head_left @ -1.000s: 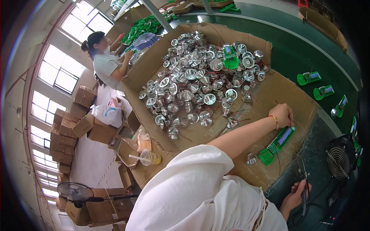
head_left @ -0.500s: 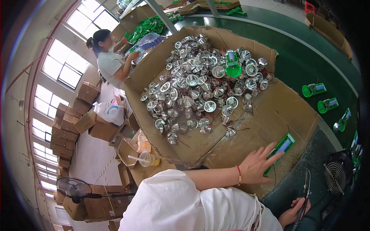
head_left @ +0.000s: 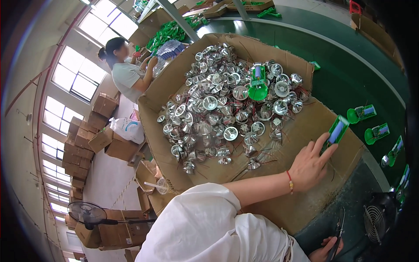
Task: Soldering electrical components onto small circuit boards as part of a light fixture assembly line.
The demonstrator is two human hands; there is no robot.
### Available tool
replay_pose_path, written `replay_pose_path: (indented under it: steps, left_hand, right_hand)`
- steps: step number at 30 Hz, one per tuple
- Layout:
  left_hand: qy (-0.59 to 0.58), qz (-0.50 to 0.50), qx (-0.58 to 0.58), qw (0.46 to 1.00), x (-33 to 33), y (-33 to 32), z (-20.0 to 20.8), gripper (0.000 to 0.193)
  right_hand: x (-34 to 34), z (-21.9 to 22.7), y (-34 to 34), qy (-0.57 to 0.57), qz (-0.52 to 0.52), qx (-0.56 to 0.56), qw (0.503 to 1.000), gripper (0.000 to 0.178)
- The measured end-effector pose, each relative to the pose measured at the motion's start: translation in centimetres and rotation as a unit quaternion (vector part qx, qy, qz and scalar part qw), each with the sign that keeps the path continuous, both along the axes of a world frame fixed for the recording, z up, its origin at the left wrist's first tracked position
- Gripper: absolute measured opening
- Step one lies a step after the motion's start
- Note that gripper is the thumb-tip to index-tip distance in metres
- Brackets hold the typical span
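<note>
My left hand, with a red cord at the wrist, reaches over the cardboard and grips the near end of a green plastic lamp housing. Inside that housing lies a blue battery cell. At the lower right, my right hand is closed around the dark handle of a soldering iron, its thin metal tip pointing up. Silver lamp reflectors with thin red and dark wires are heaped in a cut-open cardboard box. Another green housing with a round head rests on the heap.
Several green housings lie on the green conveyor belt at right. A small black fan stands beside the soldering iron. A co-worker works at the far left near piled green parts. A plastic cup stands left of my sleeve.
My left hand has moved up and right, carrying the green housing toward the belt. My right hand and the soldering iron have shifted slightly down and left in the picture.
</note>
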State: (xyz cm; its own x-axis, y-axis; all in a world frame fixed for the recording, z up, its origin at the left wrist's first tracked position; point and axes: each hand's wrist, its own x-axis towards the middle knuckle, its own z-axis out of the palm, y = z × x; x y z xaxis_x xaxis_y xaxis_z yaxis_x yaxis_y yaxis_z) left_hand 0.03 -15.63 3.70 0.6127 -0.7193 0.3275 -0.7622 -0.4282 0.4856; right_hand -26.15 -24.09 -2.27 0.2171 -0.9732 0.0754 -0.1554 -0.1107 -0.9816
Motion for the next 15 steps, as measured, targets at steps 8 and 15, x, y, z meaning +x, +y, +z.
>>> replay_pose_path:
  steps: [8, 15]
  left_hand:
    - [-0.104, 0.076, 0.042, 0.991, 11.6, -13.7, -1.4, 0.043]
    - [-0.119, 0.044, 0.214, 0.969, 21.1, -16.9, -3.4, 0.043]
  right_hand:
    - [-0.8, -1.5, 1.0, 0.033, -0.031, 0.035, 0.998, 0.024]
    - [-0.4, -0.5, 0.6, -0.102, 0.081, 0.137, 0.982, 0.028]
